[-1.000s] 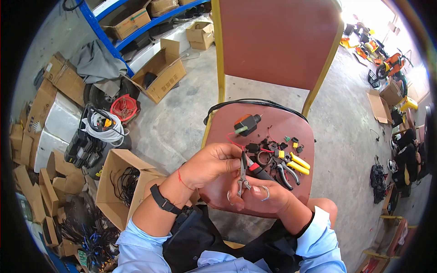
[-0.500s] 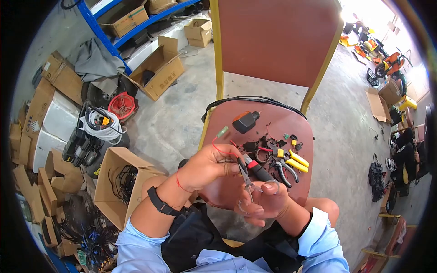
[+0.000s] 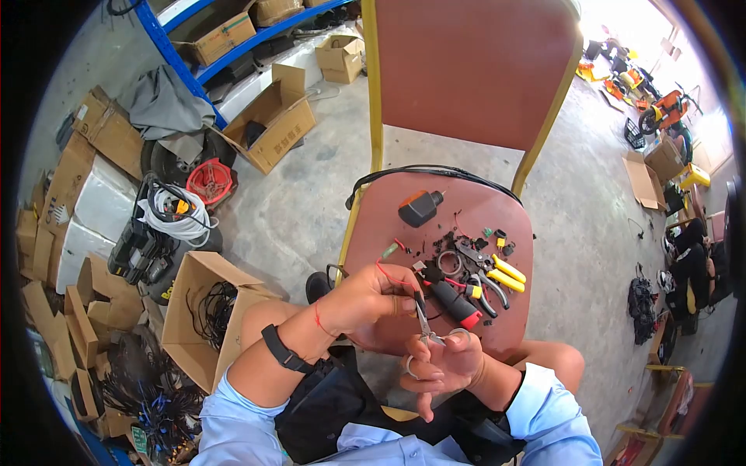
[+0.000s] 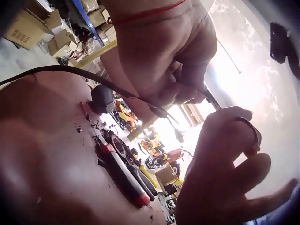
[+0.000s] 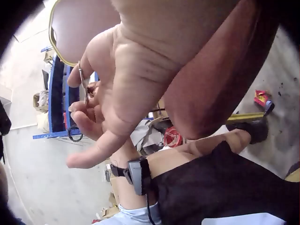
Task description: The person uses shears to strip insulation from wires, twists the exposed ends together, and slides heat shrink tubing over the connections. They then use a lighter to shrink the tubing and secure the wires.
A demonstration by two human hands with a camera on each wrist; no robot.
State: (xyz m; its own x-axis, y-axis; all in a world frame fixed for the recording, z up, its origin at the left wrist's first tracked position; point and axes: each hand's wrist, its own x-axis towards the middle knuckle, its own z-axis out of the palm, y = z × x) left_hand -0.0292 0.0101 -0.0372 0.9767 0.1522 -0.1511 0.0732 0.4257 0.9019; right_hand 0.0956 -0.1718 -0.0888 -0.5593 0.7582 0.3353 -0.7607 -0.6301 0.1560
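Observation:
In the head view my left hand (image 3: 369, 299) pinches a thin red wire (image 3: 392, 273) near its dark end, over the front of the chair seat. The wire loops back to a small green piece (image 3: 389, 251) on the seat. My right hand (image 3: 451, 361) holds small metal scissors (image 3: 423, 317), with a thumb and a finger through the loops. The blades point up to the left fingertips, which hide their tips. In the right wrist view one scissor loop (image 5: 80, 70) rings a digit. A black-and-red handled tool (image 3: 451, 301) lies just beyond the hands.
On the chair seat (image 3: 381, 217) lie an orange-and-black lamp (image 3: 420, 208), yellow-handled pliers (image 3: 507, 273), a ring (image 3: 449, 262) and black scraps. A black cable (image 3: 435, 168) runs along the seat's back edge. An open carton with cables (image 3: 190, 291) stands at left.
The red wire and green piece have come away from the lamp, toward me. My right fingers have spread in the scissor loops. Both hands have shifted slightly, uncovering more of the black-and-red tool.

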